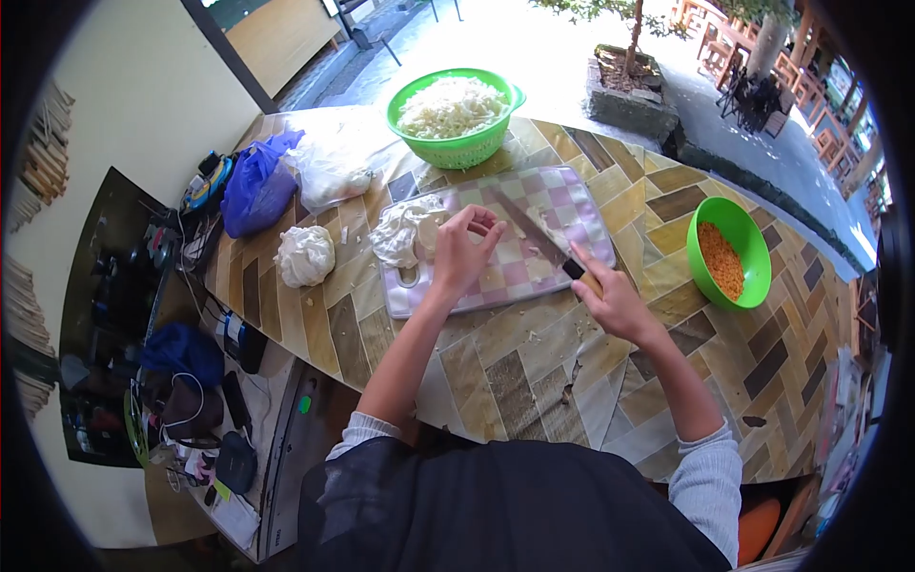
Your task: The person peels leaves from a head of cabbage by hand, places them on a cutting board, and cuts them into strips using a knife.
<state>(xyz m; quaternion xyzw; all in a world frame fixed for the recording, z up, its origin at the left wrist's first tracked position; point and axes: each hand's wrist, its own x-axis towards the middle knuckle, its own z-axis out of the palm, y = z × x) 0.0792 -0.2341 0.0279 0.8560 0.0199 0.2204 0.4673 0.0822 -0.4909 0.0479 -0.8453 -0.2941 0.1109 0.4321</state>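
My right hand (615, 297) is wrapped round the handle of a kitchen knife (530, 229), whose blade points up and left over the pink-and-white checked cutting board (569, 205). Just left of the blade, my left hand (467, 246) is above the board with fingers curled towards the thumb; whatever may be between them is hidden. Beside that hand, a white, folded, ruffled clump (402, 232), perhaps mushroom, lies on the board's left part. Small pale scraps are scattered around the blade. A similar white clump (305, 255) rests on the table left of the board.
Behind the board stands a green colander (448, 153) heaped with white shreds. A green bowl (760, 250) of orange crumbs is at the right. Blue (257, 191) and clear plastic bags (329, 176) sit at the back left of the patterned table (515, 381).
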